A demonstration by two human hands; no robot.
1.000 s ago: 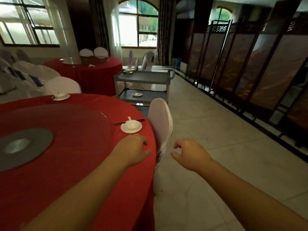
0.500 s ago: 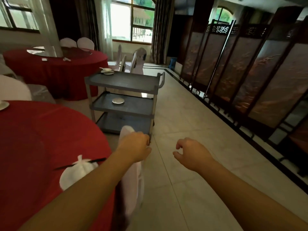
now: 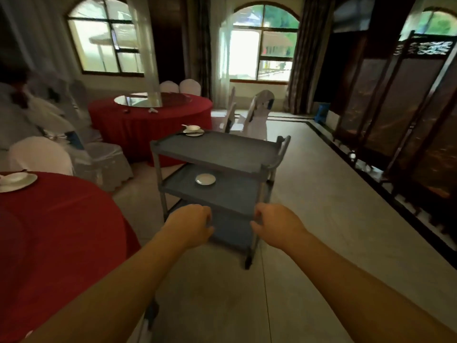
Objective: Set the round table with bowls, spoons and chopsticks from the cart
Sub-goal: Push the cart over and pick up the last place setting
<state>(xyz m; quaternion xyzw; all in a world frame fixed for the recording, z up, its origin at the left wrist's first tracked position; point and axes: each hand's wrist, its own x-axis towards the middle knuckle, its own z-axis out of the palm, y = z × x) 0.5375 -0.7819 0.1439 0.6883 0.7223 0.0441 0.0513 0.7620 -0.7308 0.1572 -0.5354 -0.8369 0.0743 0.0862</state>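
Two red round surfaces, near one (image 3: 61, 233) at left carrying a bowl set (image 3: 14, 180), grey cart (image 3: 217, 154) ahead with bowl, spoon, chopsticks (image 3: 193, 130) on top shelf, plate (image 3: 205, 179) on middle shelf, left grip (image 3: 189, 225) and right grip (image 3: 277, 224) loosely curled, holding nothing.

place: restaurant banquet hall | signs: red-clothed round tables (image 3: 150, 117), covered chairs (image 3: 40, 154), service cart (image 3: 217, 154), folding screens (image 3: 395, 100)

The near round table (image 3: 57, 233) runs off the left and bottom edges. The left hand (image 3: 190, 225) and right hand (image 3: 277, 225) partly hide the cart (image 3: 217, 152)'s bottom shelf. The chairs (image 3: 49, 120) at far left are blurred.
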